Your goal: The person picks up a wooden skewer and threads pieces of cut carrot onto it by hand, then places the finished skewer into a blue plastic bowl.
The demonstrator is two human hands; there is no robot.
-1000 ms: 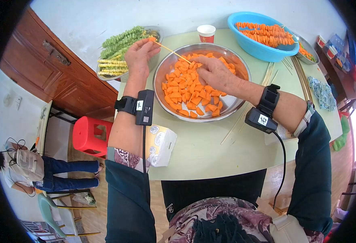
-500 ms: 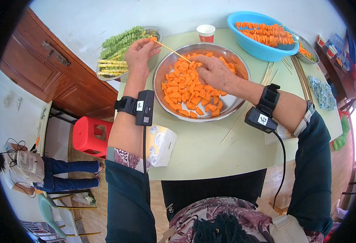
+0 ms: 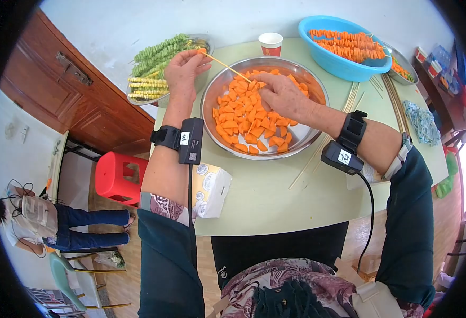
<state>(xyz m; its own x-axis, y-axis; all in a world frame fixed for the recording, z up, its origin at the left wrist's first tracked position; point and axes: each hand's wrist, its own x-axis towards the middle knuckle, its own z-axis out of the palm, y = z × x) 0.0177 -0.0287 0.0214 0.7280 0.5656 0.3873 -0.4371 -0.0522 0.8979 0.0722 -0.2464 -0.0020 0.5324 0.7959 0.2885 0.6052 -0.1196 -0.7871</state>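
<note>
My left hand (image 3: 187, 70) is closed on one end of a thin bamboo skewer (image 3: 223, 64), above the bowl's left rim. A carrot slice (image 3: 202, 51) sits at that end, by the fingertips. The skewer slants down to the right, its other end meeting the fingertips of my right hand (image 3: 281, 95). That hand is over the steel bowl (image 3: 317, 139), fingers curled and pointing down at the carrot pieces (image 3: 246, 114); what they hold is hidden. Cut carrot covers most of the bowl's bottom.
Behind stand a paper cup (image 3: 270, 44), a blue basin (image 3: 317, 58) with threaded carrot skewers, and a tray of green and yellow vegetable skewers (image 3: 158, 58). Bare bamboo sticks (image 3: 397, 103) lie right. A patterned box (image 3: 211, 191) is near my left forearm; a red stool (image 3: 117, 177) stands left.
</note>
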